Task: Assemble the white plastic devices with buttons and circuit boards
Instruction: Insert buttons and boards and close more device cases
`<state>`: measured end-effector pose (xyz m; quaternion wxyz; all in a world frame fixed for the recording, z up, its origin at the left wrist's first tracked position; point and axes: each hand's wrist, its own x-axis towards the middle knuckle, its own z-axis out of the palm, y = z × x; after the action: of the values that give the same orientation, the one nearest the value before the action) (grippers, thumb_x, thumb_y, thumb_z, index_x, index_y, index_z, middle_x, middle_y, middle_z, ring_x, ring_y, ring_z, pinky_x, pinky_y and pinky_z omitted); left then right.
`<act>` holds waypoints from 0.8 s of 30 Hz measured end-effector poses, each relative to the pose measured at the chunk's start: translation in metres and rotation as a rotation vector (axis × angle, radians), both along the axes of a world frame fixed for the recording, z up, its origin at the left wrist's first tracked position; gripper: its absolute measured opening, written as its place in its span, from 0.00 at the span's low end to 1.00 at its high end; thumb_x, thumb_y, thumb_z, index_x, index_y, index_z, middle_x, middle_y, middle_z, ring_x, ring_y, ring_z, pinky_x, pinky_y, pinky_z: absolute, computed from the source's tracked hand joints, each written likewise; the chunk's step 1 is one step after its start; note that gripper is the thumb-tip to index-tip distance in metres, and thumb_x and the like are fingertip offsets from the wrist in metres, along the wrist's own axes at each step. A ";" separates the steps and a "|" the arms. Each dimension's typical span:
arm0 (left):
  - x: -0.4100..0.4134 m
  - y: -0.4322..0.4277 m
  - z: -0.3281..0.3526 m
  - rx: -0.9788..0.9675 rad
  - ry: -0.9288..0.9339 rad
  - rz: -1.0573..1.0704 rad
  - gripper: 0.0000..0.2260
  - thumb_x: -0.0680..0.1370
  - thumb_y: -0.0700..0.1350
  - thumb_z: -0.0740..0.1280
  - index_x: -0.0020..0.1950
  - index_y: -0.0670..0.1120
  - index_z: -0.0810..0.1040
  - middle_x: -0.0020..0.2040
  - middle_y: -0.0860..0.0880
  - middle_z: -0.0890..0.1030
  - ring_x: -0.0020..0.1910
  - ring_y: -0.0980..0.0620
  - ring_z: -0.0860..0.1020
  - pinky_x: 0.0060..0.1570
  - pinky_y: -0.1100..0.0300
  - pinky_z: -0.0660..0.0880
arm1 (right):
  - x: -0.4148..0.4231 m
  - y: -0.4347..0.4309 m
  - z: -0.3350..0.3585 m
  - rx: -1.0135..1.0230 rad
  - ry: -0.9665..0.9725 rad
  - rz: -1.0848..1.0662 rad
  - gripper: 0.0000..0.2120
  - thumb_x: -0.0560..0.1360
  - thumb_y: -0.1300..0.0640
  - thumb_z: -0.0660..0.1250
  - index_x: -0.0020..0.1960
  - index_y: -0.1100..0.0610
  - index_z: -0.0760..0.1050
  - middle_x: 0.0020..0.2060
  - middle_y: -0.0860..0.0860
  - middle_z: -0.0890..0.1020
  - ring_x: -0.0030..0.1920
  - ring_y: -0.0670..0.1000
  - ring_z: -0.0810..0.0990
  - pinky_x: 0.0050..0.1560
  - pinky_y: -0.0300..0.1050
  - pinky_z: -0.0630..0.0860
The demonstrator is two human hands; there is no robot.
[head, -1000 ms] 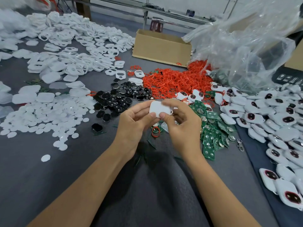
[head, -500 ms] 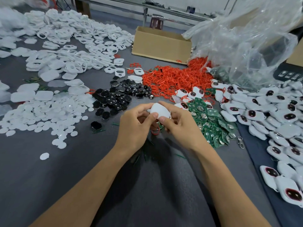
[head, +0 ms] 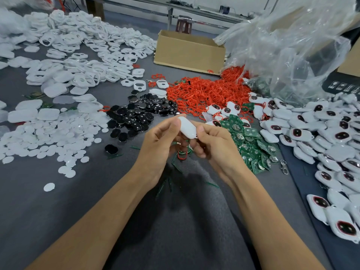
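Note:
Both hands hold one white plastic device [head: 187, 127] over the middle of the grey table. My left hand [head: 158, 142] pinches its left side with thumb and fingers. My right hand [head: 213, 142] grips its right side, thumb on top. The smooth white back faces me; the button side is hidden. Below the hands lies a red ring [head: 182, 155]. Black buttons [head: 139, 114] are heaped just beyond my left hand. Green circuit boards [head: 251, 145] lie right of my right hand. Red rings [head: 200, 92] are piled behind.
White shell halves [head: 78, 55] cover the far left, white round discs [head: 44, 137] the near left. Finished white devices [head: 321, 137] fill the right side. A cardboard box [head: 189, 51] and a clear plastic bag [head: 288, 45] stand at the back.
Both hands have turned the white device, so it now lies slanted with its smooth back up. The hands stay in about the same place over the table.

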<state>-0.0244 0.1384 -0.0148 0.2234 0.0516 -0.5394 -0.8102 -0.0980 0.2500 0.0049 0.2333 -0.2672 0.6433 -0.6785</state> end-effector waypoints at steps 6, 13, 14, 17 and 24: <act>0.003 -0.005 0.001 -0.229 -0.065 0.145 0.09 0.79 0.41 0.65 0.56 0.49 0.82 0.39 0.55 0.83 0.33 0.59 0.76 0.36 0.64 0.75 | 0.001 0.002 0.000 0.103 0.140 -0.062 0.04 0.74 0.65 0.69 0.47 0.64 0.77 0.35 0.55 0.80 0.32 0.47 0.75 0.32 0.33 0.70; 0.005 -0.031 0.005 -0.170 -0.195 0.804 0.12 0.80 0.50 0.62 0.41 0.55 0.82 0.36 0.54 0.80 0.33 0.54 0.75 0.42 0.48 0.76 | 0.034 -0.021 -0.016 0.315 0.955 -0.108 0.12 0.71 0.69 0.68 0.50 0.56 0.81 0.41 0.50 0.83 0.43 0.53 0.78 0.47 0.49 0.73; 0.005 -0.034 0.006 -0.108 -0.179 0.856 0.12 0.80 0.49 0.61 0.40 0.54 0.82 0.37 0.53 0.81 0.32 0.57 0.74 0.39 0.51 0.75 | 0.041 -0.026 -0.018 0.314 1.014 -0.083 0.13 0.70 0.70 0.67 0.51 0.57 0.80 0.42 0.52 0.83 0.44 0.55 0.76 0.48 0.51 0.72; 0.009 -0.038 0.011 -0.003 -0.098 0.950 0.12 0.80 0.48 0.62 0.40 0.50 0.82 0.38 0.52 0.80 0.33 0.58 0.73 0.34 0.60 0.71 | 0.053 -0.037 -0.020 0.420 1.171 0.070 0.15 0.72 0.69 0.62 0.57 0.61 0.78 0.52 0.53 0.83 0.49 0.58 0.75 0.53 0.51 0.71; 0.015 -0.041 0.019 0.063 -0.116 0.972 0.15 0.82 0.48 0.59 0.41 0.48 0.81 0.39 0.53 0.81 0.36 0.54 0.75 0.36 0.58 0.75 | 0.058 -0.049 -0.010 0.694 1.310 0.196 0.13 0.77 0.60 0.55 0.56 0.52 0.75 0.45 0.50 0.78 0.51 0.54 0.72 0.42 0.47 0.66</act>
<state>-0.0097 0.0977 0.0047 0.5435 0.3494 -0.4396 -0.6239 -0.0404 0.2014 -0.0053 -0.0675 -0.5838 0.8009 -0.1144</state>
